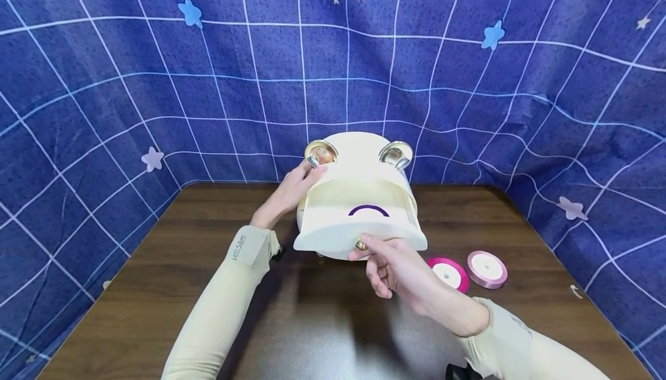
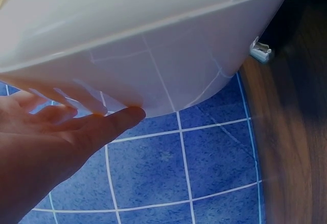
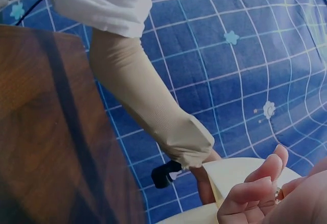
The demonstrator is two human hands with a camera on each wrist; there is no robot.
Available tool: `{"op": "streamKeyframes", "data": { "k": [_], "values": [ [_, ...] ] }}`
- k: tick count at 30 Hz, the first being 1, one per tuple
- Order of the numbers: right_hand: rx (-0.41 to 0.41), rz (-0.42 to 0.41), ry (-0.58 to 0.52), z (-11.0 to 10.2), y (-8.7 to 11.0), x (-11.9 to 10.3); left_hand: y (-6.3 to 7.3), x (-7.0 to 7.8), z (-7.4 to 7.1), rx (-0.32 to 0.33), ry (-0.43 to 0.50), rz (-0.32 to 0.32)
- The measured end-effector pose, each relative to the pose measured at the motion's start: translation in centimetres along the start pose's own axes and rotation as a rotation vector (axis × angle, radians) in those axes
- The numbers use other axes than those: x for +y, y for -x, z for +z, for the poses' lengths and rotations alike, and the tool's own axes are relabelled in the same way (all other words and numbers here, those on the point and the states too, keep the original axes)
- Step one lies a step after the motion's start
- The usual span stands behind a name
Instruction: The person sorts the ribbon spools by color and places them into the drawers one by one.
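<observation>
A rounded white box [image 1: 359, 157] with two gold-rimmed, ear-like pieces on top stands on the table. Its white drawer [image 1: 312, 218] is pulled out toward me, and in it shows part of a white disc with a purple rim [image 1: 368, 209]. My right hand [image 1: 398, 267] pinches the drawer's small gold knob [image 1: 361, 244] between thumb and index finger, the other fingers loosely curled. At the box's left side, my left hand [image 1: 291, 192] touches the wall below the left ear piece; in the left wrist view its fairly straight fingers [image 2: 120, 121] lie against the glossy side.
Two ribbon spools lie on the wooden table [image 1: 171, 270] right of the box: one magenta [image 1: 451, 276], one pale pink [image 1: 487, 269]. A blue cloth [image 1: 270, 96] with a white grid and stars hangs behind and beside the table.
</observation>
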State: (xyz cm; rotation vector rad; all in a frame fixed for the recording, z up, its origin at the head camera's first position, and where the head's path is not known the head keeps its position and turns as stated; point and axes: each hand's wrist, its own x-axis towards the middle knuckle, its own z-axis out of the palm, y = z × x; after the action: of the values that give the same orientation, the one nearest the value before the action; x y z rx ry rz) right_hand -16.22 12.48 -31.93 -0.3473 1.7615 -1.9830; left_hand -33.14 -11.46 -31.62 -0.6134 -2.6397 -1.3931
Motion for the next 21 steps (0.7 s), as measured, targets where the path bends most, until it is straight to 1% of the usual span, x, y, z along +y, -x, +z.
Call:
{"op": "streamKeyframes", "data": {
  "k": [3, 7, 17, 21],
  "values": [
    [-0.013, -0.024, -0.020, -0.3, -0.3, -0.1, 0.0, 0.1, 0.0, 0.000, -0.004, 0.007],
    [-0.023, -0.035, -0.029, -0.4, -0.6, -0.2, 0.0, 0.1, 0.0, 0.000, -0.010, 0.014],
    [0.019, -0.025, -0.016, -0.8, -1.8, -0.5, 0.1, 0.0, 0.0, 0.002, 0.004, 0.013],
    [0.043, -0.018, -0.028, -1.1, -2.4, -0.8, 0.0, 0.0, 0.1, 0.007, 0.004, 0.007]
  ]
}}
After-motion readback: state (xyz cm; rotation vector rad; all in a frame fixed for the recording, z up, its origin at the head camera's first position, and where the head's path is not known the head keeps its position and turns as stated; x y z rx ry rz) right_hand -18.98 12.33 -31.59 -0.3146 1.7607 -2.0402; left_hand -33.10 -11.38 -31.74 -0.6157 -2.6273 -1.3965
